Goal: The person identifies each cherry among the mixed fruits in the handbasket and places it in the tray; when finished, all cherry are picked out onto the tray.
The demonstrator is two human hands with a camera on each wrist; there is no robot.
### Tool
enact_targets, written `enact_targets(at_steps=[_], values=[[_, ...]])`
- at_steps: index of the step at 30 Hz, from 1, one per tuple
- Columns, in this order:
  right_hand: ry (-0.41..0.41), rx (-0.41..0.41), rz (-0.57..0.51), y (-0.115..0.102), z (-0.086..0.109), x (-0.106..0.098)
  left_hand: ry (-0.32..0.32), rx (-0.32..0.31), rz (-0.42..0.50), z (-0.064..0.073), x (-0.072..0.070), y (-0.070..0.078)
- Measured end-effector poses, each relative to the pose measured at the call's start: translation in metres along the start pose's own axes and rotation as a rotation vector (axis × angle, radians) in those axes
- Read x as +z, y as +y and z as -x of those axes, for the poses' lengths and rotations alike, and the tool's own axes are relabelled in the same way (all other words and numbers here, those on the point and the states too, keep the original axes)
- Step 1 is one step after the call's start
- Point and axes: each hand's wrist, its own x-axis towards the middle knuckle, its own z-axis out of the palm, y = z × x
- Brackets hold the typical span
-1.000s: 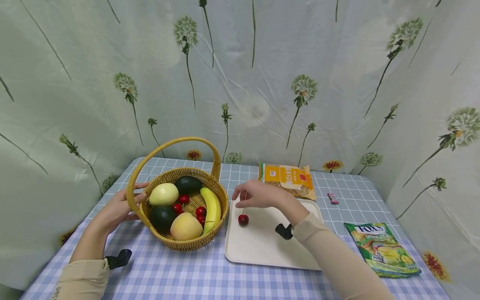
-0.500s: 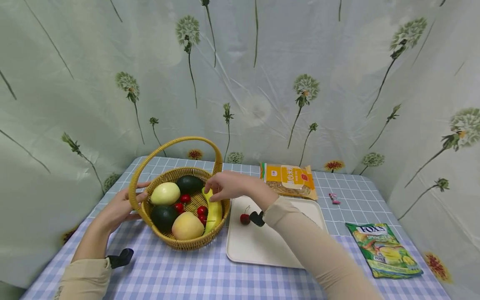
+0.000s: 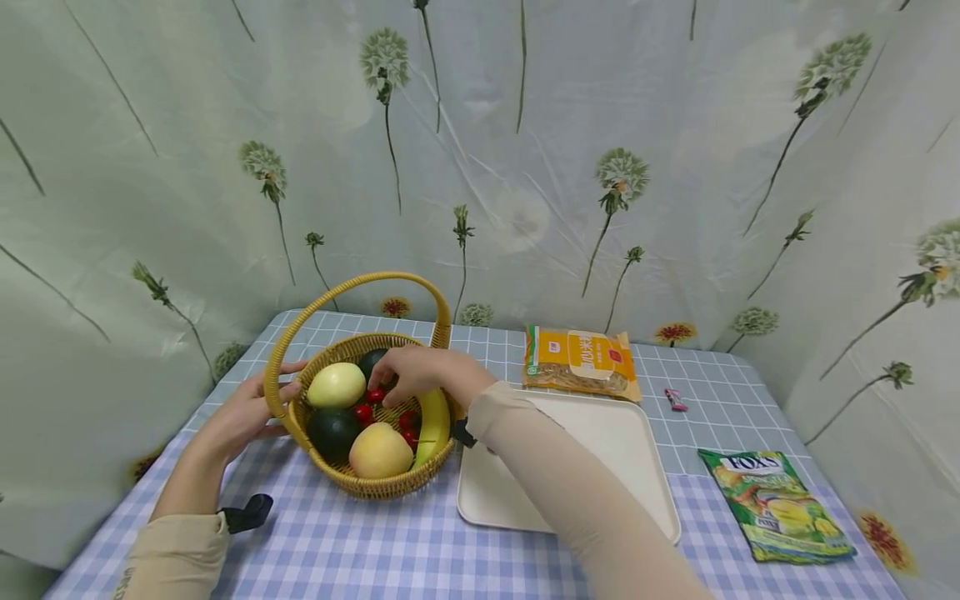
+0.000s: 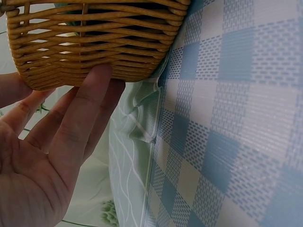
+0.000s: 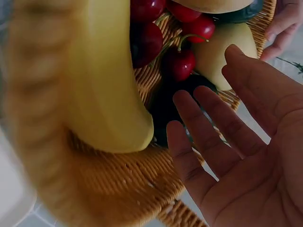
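Observation:
A yellow wicker basket (image 3: 352,485) with a tall handle holds a banana (image 3: 432,425), a peach (image 3: 381,451), a pale green round fruit (image 3: 335,386), two dark green fruits (image 3: 332,433) and several red cherries (image 3: 363,413). My left hand (image 3: 243,410) touches the basket's left side; in the left wrist view its extended fingers (image 4: 78,120) meet the woven wall. My right hand (image 3: 412,371) hangs over the basket's inside, near a cherry (image 3: 376,395) at the back. In the right wrist view, its spread fingers (image 5: 199,125) hold nothing.
Right of the basket lies a white tray (image 3: 600,467), partly covered by the right sleeve. Behind it is an orange snack bag (image 3: 581,362). A small pink wrapped candy (image 3: 675,400) and a green FOX'S bag (image 3: 776,507) lie to the right on the checked tablecloth.
My right hand has moved left from above the tray, across the banana, into the space over the basket. The tray's cherry is now mostly hidden by my right arm. My left hand stays put.

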Motion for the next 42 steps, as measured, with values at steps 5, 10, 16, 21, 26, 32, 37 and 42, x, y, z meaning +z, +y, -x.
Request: enact_targets(at_steps=[5,10,16,21,26,32,37,42], values=[[-0.012,0.04,-0.012,-0.002,-0.009,0.002,0.002,-0.003,0.0,-0.001,0.001,0.003],[-0.029,0.066,-0.016,-0.005,-0.015,0.002,0.004,-0.012,-0.001,-0.001,0.002,0.005],[-0.048,0.111,0.036,-0.011,-0.018,0.003,0.005,-0.021,-0.01,-0.003,0.001,0.004],[-0.06,0.124,0.079,-0.017,-0.019,0.004,0.003,-0.021,-0.016,-0.002,0.0,0.002],[-0.073,0.118,0.117,-0.019,-0.02,0.005,0.001,-0.015,-0.013,-0.002,0.0,0.002],[-0.101,0.158,0.131,-0.022,-0.025,0.009,0.002,-0.021,-0.008,0.0,0.001,0.003],[-0.126,0.187,0.153,-0.022,-0.028,0.011,0.003,-0.021,-0.008,0.001,0.001,0.003],[-0.131,0.198,0.156,-0.022,-0.028,0.011,0.001,-0.02,-0.009,0.0,0.001,0.004]])
